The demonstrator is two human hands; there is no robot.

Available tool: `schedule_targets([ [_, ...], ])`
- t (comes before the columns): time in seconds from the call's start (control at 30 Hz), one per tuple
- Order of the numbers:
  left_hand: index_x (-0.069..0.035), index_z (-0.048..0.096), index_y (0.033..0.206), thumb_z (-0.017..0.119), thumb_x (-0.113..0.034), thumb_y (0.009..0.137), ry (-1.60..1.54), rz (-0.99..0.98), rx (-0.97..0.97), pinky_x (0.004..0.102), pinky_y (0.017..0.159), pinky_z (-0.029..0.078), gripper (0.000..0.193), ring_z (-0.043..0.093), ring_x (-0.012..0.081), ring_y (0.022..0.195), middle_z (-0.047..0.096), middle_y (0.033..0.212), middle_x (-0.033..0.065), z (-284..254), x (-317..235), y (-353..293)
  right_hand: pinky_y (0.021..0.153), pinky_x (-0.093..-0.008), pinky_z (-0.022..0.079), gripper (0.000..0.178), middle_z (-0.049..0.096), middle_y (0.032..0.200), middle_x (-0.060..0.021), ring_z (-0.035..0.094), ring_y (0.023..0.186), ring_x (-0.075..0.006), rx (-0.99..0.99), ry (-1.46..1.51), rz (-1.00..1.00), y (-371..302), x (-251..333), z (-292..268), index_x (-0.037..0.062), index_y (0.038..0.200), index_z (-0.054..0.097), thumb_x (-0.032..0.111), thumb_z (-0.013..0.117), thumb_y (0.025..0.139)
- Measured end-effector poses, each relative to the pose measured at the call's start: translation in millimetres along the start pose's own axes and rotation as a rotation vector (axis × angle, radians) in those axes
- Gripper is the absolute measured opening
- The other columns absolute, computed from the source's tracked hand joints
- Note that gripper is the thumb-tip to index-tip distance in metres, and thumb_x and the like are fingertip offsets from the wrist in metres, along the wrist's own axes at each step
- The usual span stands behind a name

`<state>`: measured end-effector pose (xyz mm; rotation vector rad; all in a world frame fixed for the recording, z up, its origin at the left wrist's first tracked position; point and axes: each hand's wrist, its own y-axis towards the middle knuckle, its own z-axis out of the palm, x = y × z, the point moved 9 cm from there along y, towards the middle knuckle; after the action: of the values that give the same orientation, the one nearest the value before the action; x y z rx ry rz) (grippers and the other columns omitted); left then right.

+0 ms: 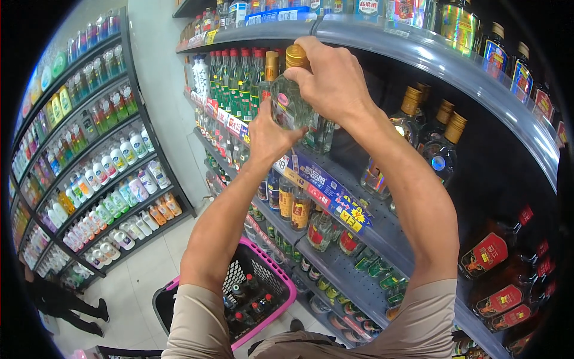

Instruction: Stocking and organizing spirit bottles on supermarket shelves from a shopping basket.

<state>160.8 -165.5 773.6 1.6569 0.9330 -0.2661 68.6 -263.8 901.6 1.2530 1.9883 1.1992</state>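
A clear, flat-sided glass bottle (283, 99) with a gold cap stands at the front of the middle shelf. My right hand (332, 81) is closed around its cap and neck from above. Lower down, my left hand (270, 136) wraps the side of the same bottle, its thumb stretched across the front. Whether the base touches the shelf is hidden by my left hand. Just left of it is another bottle with a gold cap (271, 64). Beyond that stand several green bottles (233, 87) with red caps. Dark gold-capped bottles (442, 146) are on the right.
A black basket with a pink rim (292, 287) holds several red-capped bottles below my arms. The upper shelf edge (382, 39) passes just above my right hand. Red-labelled bottles (491, 254) stand at right. A rack of toiletries (98, 170) and a person in black (63, 302) are at left.
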Motion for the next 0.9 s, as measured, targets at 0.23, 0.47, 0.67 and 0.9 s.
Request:
schedule_targets([
  [0.23,0.005,0.05,0.121,0.086,-0.025,0.058,-0.071,-0.006,0.029,0.041,0.084,0.052,0.079,0.067,0.0366,0.093,0.067,0.1,0.0231,7.3,4.2,0.1,0.077,-0.0455,0.051,0.036,0.069,0.087,-0.0221,0.066,0.085,-0.0398,0.052,-0.022,0.06,2.4,-13.5,11.7,0.0005,0.108,0.062,0.021,0.071,0.08],
  [0.47,0.007,0.05,0.122,0.086,-0.027,0.056,0.01,-0.016,0.064,0.04,0.086,0.052,0.083,0.067,0.0366,0.092,0.068,0.099,0.0237,22.7,14.7,3.3,0.08,-0.0447,0.051,0.038,0.069,0.092,-0.0222,0.066,0.09,-0.0387,0.083,-0.023,0.115,3.3,-35.4,22.2,-0.0004,0.111,0.062,0.021,0.071,0.081],
  [0.67,0.006,0.05,0.122,0.086,-0.03,0.055,0.062,-0.092,0.166,0.0399,0.085,0.052,0.084,0.067,0.0355,0.091,0.068,0.097,0.0227,31.2,25.3,0.3,0.078,-0.051,0.051,0.028,0.067,0.084,-0.027,0.065,0.085,-0.0445,0.025,0.01,0.105,-1.5,-40.7,29.2,-0.0021,0.095,0.06,0.019,0.072,0.08],
  [0.9,0.002,0.055,0.112,0.086,-0.031,0.054,0.087,-0.109,0.193,0.0397,0.084,0.053,0.073,0.068,0.0336,0.088,0.069,0.094,0.0197,35.7,31.9,-0.2,0.086,-0.0463,0.05,0.043,0.069,0.098,-0.0237,0.065,0.097,-0.0394,0.131,-0.017,0.221,-1.9,-59.1,49.6,-0.0016,0.116,0.061,0.023,0.07,0.081],
])
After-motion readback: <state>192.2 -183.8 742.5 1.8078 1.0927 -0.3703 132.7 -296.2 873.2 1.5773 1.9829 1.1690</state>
